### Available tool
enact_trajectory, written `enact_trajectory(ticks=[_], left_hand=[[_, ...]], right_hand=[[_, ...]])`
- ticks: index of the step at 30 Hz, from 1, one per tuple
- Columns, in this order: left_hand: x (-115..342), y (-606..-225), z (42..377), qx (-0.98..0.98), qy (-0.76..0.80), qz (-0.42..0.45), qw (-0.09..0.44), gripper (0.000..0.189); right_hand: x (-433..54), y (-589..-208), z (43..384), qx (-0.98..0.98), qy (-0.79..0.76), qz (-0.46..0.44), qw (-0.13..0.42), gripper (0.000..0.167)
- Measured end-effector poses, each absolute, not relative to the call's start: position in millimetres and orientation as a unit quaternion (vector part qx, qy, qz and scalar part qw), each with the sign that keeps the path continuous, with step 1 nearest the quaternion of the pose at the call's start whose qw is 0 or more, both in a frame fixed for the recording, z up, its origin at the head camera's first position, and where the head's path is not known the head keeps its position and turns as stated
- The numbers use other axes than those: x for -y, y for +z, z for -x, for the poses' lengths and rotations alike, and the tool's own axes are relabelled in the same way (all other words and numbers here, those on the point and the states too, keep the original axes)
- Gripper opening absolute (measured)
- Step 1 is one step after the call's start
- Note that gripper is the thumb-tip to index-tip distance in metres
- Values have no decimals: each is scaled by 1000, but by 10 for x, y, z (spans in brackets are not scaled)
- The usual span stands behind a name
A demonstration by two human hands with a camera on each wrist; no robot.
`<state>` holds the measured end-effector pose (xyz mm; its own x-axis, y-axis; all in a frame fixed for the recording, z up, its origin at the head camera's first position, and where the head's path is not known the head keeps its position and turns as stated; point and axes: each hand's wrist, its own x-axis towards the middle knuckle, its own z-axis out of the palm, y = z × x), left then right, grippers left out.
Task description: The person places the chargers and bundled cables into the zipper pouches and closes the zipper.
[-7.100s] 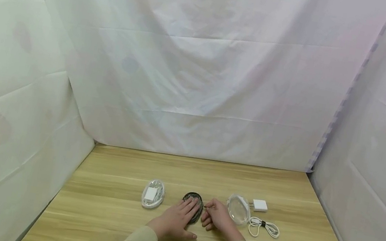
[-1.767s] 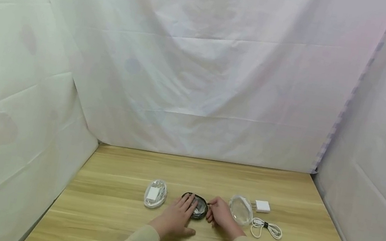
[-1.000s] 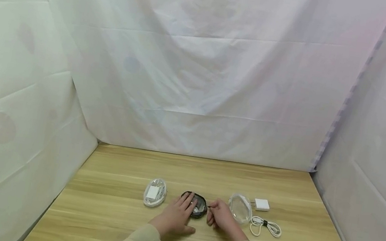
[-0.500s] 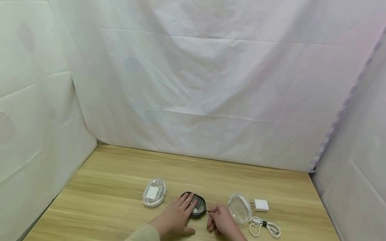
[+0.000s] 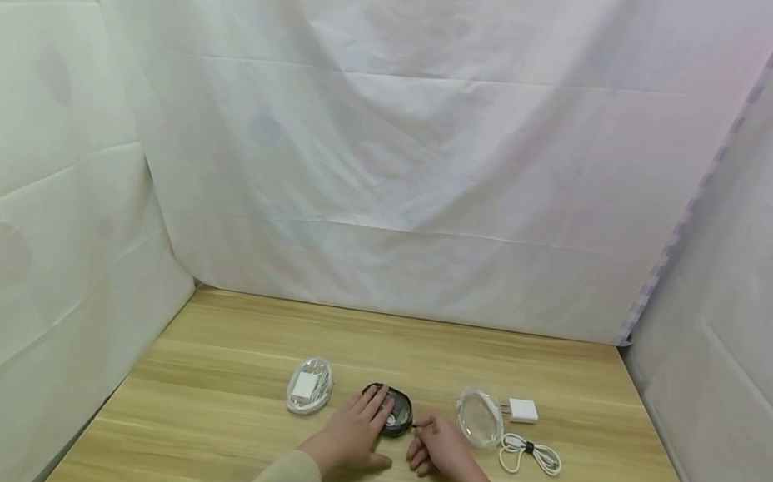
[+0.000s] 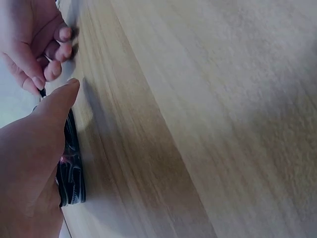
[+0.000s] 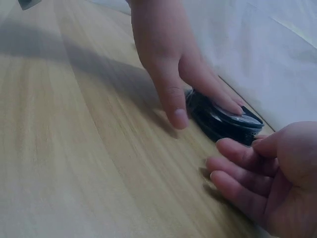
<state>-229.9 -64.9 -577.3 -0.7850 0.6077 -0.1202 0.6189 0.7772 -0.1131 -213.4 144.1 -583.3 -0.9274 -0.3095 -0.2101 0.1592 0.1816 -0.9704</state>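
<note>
A small black oval zip case (image 5: 402,409) with a see-through top lies on the wooden table. My left hand (image 5: 352,435) rests flat on it, fingers straight and thumb out to the side, covering its left part. At the case's right end my right hand (image 5: 442,447) pinches the dark zipper pull (image 5: 415,426) between thumb and forefinger, the other fingers loosely curled. In the right wrist view, the left fingers press on the top of the case (image 7: 223,123). The left wrist view shows the case's zipped side (image 6: 74,171) beneath my left hand.
To the left lies a clear case with white trim (image 5: 310,387), holding a white charger and cable. On the right are another clear white-trimmed case (image 5: 480,419), a white plug adapter (image 5: 522,411) and a white cable (image 5: 531,454) bound with a black tie.
Since the oldest frame the black case has turned from lengthwise to more crosswise. My right hand has moved slightly nearer along its right end with the zipper pull; my left hand stays on top.
</note>
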Motion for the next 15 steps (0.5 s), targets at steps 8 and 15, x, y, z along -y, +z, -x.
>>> enact_trajectory(ticks=[8,15], left_hand=[[682,-5671,2277,-944,-50,-325,32,93],[780,-5634,2340,-938,-65,-339,-2,90]], right_hand=[[-1435,-5857,2239,-734,-658,55,159,19],[-1361,-5837,2374,-749,-652,45,109,17]])
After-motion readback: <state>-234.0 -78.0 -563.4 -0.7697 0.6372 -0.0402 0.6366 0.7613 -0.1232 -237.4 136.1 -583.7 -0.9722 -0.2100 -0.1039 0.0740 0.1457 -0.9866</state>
